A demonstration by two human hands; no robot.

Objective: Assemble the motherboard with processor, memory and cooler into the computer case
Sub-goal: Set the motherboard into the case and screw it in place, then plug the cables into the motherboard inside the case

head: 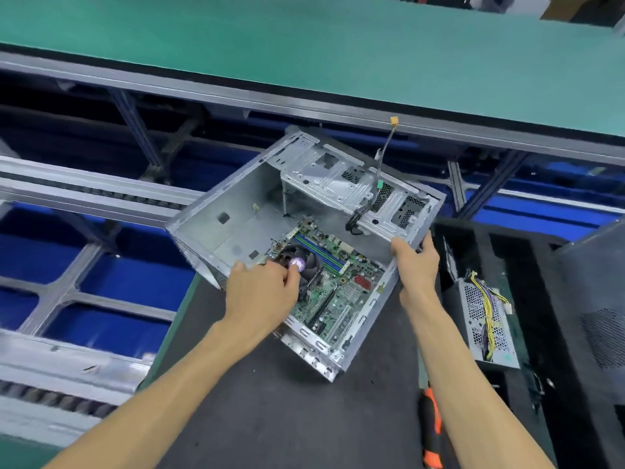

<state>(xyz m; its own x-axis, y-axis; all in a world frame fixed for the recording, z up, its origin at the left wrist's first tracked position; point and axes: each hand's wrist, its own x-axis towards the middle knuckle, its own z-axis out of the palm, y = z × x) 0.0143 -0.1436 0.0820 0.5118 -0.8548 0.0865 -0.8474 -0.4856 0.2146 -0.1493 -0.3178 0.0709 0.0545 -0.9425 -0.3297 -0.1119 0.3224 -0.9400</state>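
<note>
Both hands (262, 292) (414, 262) hide cooler (306, 265), case (236, 211) edges

Your way into the case (216, 228) is open from above on its left half. The drive cage (341, 179) and dangling cable (378, 170) block the far right; the cooler (306, 265) crowds the board (338, 292).

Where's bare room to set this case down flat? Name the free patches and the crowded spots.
Free: the dark mat between the forearms, below the computer case; the green shelf beyond it. Crowded: the right side, with the power supply and the orange-handled tool.
</note>
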